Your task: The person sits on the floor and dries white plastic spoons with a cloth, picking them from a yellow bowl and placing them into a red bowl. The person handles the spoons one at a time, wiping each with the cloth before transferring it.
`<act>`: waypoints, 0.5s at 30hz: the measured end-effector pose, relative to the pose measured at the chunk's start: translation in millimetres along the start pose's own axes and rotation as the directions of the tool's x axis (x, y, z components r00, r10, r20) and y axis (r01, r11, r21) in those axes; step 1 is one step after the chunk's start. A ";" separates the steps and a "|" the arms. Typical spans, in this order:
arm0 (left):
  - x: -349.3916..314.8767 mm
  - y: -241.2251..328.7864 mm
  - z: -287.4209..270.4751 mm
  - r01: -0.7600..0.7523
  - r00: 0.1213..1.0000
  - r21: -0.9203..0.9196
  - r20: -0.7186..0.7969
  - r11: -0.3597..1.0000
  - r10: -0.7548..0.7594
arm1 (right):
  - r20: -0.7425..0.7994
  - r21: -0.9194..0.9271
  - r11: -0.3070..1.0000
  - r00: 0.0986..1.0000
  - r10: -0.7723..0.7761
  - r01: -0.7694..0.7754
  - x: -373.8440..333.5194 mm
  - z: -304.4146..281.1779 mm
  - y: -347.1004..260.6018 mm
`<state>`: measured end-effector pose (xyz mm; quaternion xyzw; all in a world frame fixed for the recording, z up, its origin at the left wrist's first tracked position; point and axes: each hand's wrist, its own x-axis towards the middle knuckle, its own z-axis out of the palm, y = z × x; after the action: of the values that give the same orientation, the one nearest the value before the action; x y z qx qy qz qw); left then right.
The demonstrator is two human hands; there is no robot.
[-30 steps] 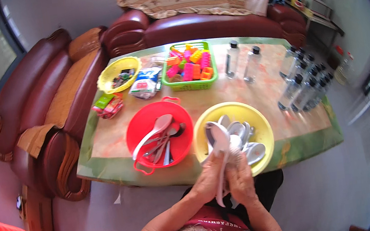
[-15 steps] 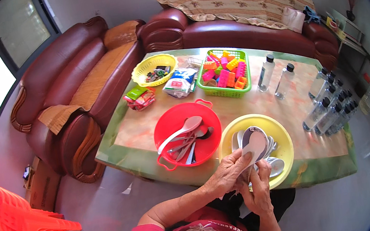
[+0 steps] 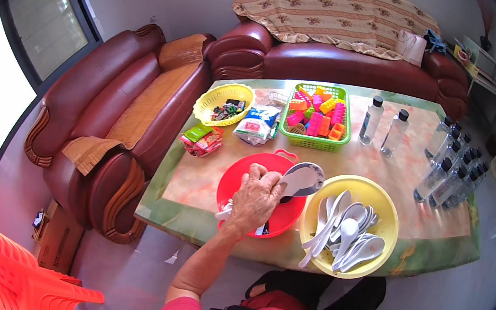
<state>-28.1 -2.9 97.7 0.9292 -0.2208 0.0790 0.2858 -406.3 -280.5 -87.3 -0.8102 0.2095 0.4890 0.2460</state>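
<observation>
My left hand [image 3: 257, 199] is closed over the red basin [image 3: 231, 183]. A broad, pale serving spoon [image 3: 303, 180] juts out from its fingers to the right, its wide head beyond the basin's rim and just above the yellow bowl's far edge. Beneath the hand, light handles and a dark piece of other utensils show in the basin, mostly hidden by my hand and wrist. Right beside it stands the yellow bowl [image 3: 383, 199], holding a heap of white spoons [image 3: 347, 230] with their handles mostly toward the left. My right hand is out of the picture.
Along the table's [image 3: 168, 198] far side stand a yellow basket [image 3: 200, 108], snack packets [image 3: 201, 139], a white-and-blue bag [image 3: 256, 123] and a green basket [image 3: 322, 138] of toy blocks. Several clear bottles [image 3: 432, 180] with black caps occupy the right. Red stacked chairs [image 3: 26, 288] stand left.
My left hand has moved from above the yellow bowl, left to the red basin, with the serving spoon. My right hand has left the view. The spoons in the yellow bowl are now uncovered.
</observation>
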 end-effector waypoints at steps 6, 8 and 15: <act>3.0 -0.6 17.3 0.137 0.987 0.368 0.032 0.920 -0.160 | -0.400 0.217 0.917 0.887 -0.230 0.335 17.6 77.3 33.6; 4.7 -5.6 27.7 0.137 0.989 0.402 -0.009 0.905 -0.146 | -0.487 0.204 0.885 0.827 -0.280 0.419 20.3 89.7 36.8; 10.9 -17.4 34.6 0.245 0.970 0.379 -0.105 0.892 -0.221 | -0.719 0.140 0.990 0.690 0.088 0.020 41.8 125.1 28.4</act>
<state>-9.8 -13.6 63.5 0.9843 -0.0792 0.1138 0.1093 -490.9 -231.6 -180.4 -0.9143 0.3373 0.1197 0.1895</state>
